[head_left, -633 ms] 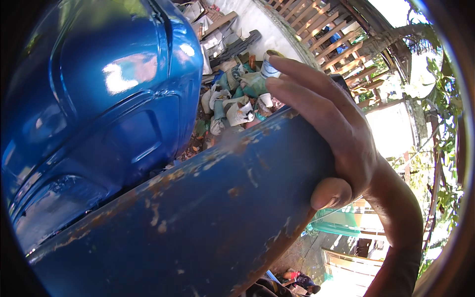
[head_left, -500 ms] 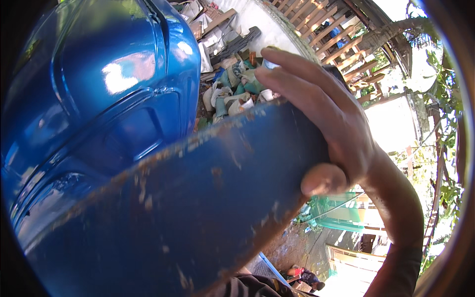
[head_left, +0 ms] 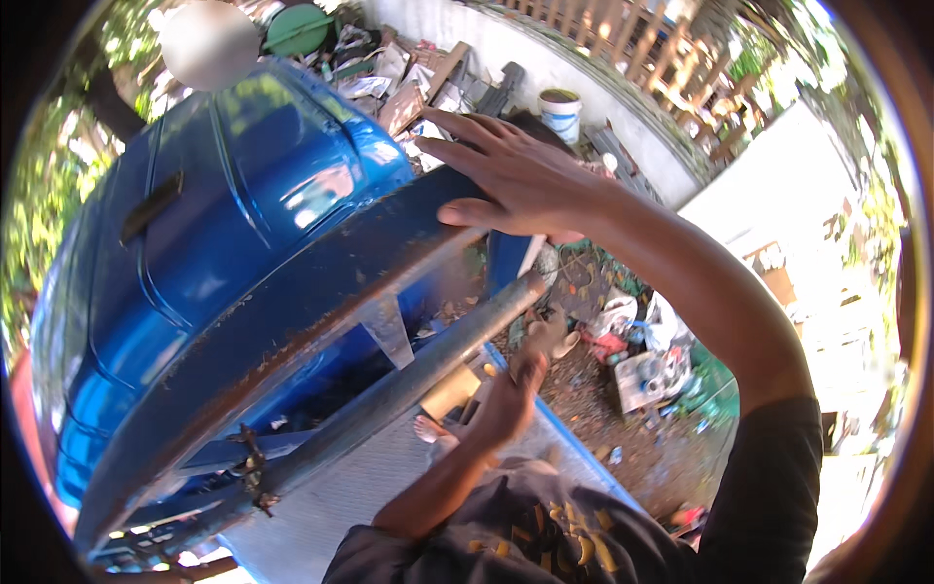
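Head view, only one. My right hand [head_left: 516, 180] lies flat on the top edge of the blue rusty panel [head_left: 292, 331], fingers [head_left: 465, 125] spread and pointing toward 10 o'clock, thumb along the edge; palm presses, nothing pinched. The panel's long axis runs from 7 o'clock up to 1 o'clock, where the hand sits at its upper end.

My left hand [head_left: 516, 384] is lower, near centre, wrapped around the grey pipe [head_left: 409, 380]; its fingers are closed on the pipe close to its free end. The pipe runs parallel to the panel, just below it, 7 to 1 o'clock. Its lower end meets a rusty bolt or clamp [head_left: 255, 472] at 7 o'clock. So the pipe lies in the left hand and the panel under the right; the right hand is nearer the panel's top edge, the left nearer the pipe's end.

Behind the panel, at 10 o'clock, stands a blue car body [head_left: 214, 204], touching or just beside the panel; I cannot tell which. That side looks tight. Open room is toward 3 to 5 o'clock: ground with litter [head_left: 642, 360] and dirt, well apart from the hands. A white bucket [head_left: 562, 112] stands at 12 o'clock by a wall [head_left: 623, 127]. A grey ribbed deck [head_left: 360, 487] with a blue rim lies below the pipe. A bare foot [head_left: 428, 428] shows on it, just beside the left forearm.
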Action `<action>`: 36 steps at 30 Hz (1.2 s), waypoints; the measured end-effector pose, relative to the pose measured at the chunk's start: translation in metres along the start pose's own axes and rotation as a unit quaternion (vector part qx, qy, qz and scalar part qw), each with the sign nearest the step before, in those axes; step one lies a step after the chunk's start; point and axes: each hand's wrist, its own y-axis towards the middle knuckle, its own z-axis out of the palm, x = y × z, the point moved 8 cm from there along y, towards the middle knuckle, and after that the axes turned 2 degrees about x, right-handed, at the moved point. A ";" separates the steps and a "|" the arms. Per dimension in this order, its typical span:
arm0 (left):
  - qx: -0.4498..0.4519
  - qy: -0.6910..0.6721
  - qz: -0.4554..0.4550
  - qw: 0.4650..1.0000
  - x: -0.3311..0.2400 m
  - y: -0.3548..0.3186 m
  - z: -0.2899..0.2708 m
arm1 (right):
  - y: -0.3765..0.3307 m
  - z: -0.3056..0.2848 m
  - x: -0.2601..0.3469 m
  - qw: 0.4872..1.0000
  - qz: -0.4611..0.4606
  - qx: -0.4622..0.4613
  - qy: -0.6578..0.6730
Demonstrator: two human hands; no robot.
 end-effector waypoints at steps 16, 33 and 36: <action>0.092 0.297 0.087 0.946 -0.045 0.217 -0.013 | -0.648 0.248 0.053 0.698 0.657 -0.233 0.164; -0.010 0.239 0.213 0.947 -0.109 0.168 -0.016 | -0.743 0.412 0.194 0.502 0.799 -0.049 0.328; -0.026 0.346 0.112 0.931 -0.055 0.169 -0.034 | -0.678 0.376 0.135 0.594 0.738 -0.053 0.316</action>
